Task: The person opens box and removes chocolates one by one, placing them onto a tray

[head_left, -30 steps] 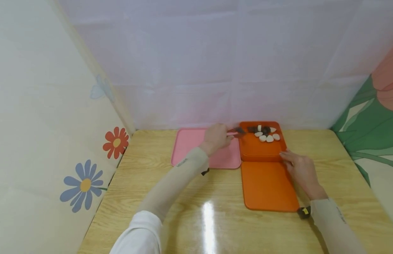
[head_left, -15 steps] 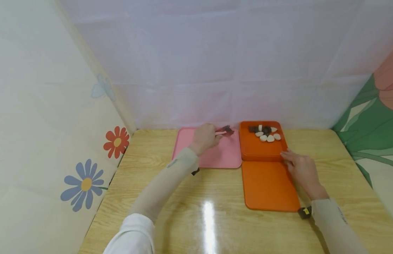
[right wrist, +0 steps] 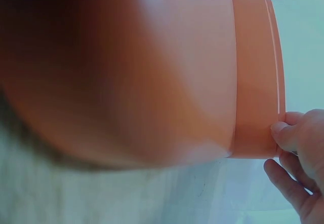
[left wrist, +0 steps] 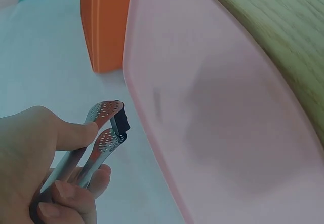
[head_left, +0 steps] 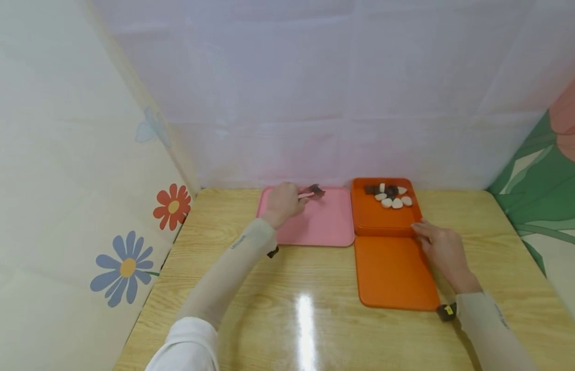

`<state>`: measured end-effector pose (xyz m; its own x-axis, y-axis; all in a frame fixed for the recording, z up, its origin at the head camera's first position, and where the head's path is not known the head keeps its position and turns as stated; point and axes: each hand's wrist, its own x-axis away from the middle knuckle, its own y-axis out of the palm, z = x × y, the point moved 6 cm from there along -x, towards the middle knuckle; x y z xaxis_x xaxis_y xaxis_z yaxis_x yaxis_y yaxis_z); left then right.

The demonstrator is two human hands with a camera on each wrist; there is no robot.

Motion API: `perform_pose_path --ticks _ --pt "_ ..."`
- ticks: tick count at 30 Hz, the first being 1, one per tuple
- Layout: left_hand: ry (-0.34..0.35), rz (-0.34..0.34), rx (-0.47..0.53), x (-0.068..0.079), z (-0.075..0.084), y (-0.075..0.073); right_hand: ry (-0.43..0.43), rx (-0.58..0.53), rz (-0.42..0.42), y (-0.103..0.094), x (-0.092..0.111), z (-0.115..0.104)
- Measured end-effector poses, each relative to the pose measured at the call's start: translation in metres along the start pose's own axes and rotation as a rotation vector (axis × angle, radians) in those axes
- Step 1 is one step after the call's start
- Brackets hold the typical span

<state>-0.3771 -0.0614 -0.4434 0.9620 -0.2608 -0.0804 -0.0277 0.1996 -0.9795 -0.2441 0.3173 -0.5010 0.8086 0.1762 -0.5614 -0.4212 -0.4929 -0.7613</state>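
My left hand (head_left: pixel 283 203) grips metal tongs (left wrist: pixel 104 111) with perforated ends, held over the pink tray (head_left: pixel 331 224). Between the tong tips is a small black block (left wrist: pixel 120 122). My right hand (head_left: pixel 442 250) pinches the rim of the orange box (right wrist: pixel 258 77) at its near right corner, thumb on the outer wall. Inside that box, toward the back, lie several white pieces (head_left: pixel 387 203) and dark pieces (head_left: pixel 391 191), bunched close together.
A flat orange lid (head_left: pixel 396 273) lies in front of the box, against its near wall. The pink tray stands directly left of the box. A pale cloth wall (head_left: pixel 278 103) rises behind the table (head_left: pixel 264 309), and flower-printed sheets flank both sides.
My left hand has moved left with the tongs and black block, from the orange box's left edge to over the pink tray. The right hand has stayed on the box.
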Motion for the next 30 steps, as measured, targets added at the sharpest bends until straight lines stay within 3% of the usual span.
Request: perform_pose_path --ticks 10,23,30 --pt "0.009 0.047 -0.045 0.004 -0.018 -0.002 0.015 0.003 -0.009 -0.001 0.0 -0.002" --pt "-0.036 0.01 0.009 0.012 -0.044 -0.01 0.016 0.006 -0.01 -0.001 0.001 -0.003" --pt "-0.041 0.016 -0.025 0.015 -0.059 -0.009 0.005 0.003 -0.009 -0.001 0.0 -0.003"
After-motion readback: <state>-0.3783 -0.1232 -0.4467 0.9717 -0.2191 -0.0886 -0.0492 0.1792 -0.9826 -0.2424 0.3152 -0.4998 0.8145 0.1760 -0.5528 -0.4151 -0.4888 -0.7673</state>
